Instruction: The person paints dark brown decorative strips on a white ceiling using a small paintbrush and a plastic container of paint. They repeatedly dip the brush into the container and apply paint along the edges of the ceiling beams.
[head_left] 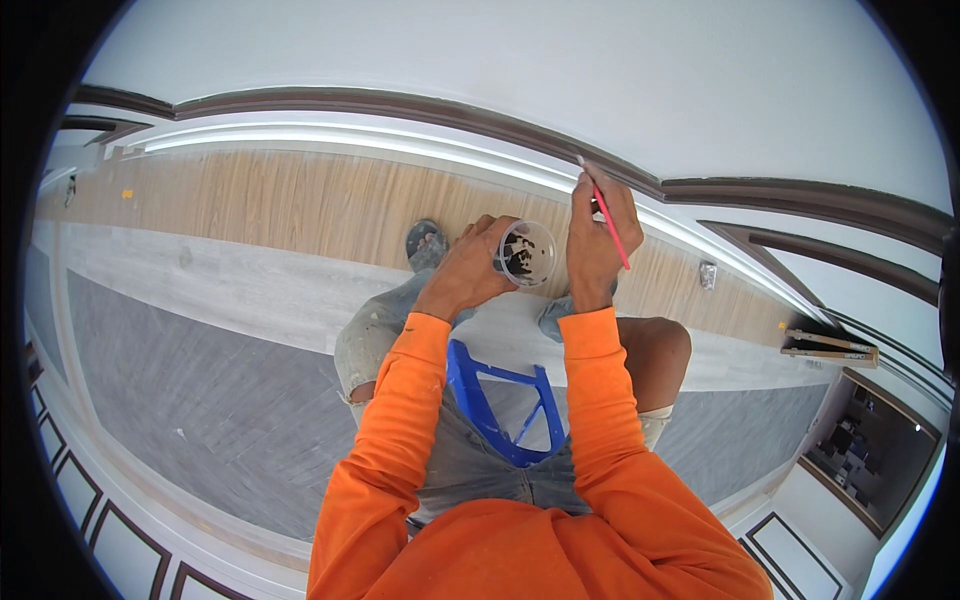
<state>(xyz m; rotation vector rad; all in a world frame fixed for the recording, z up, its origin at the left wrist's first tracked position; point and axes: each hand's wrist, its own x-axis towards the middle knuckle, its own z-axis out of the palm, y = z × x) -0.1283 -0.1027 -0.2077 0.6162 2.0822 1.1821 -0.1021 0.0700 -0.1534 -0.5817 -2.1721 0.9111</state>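
My left hand [474, 268] is closed around a clear plastic cup [541, 262], tilted so that dark brown paint shows inside, smeared over its bottom and wall. Between the fingers of my right hand [602, 236] is a thin paintbrush [611, 229] with a red handle. Its tip points up and away from me, at the lower edge of a dark brown moulding [420, 108] on the white wall. Whether the bristles touch the moulding I cannot tell. The cup sits just left of my right hand, apart from it.
A blue plastic stool [497, 425] shows between my legs. Under my hands runs a wood-look floor strip [300, 200], beside grey flooring [220, 380]. A white skirting [330, 132] lines the wall base. To the right are a small clear object [708, 275] and a long open box [830, 347].
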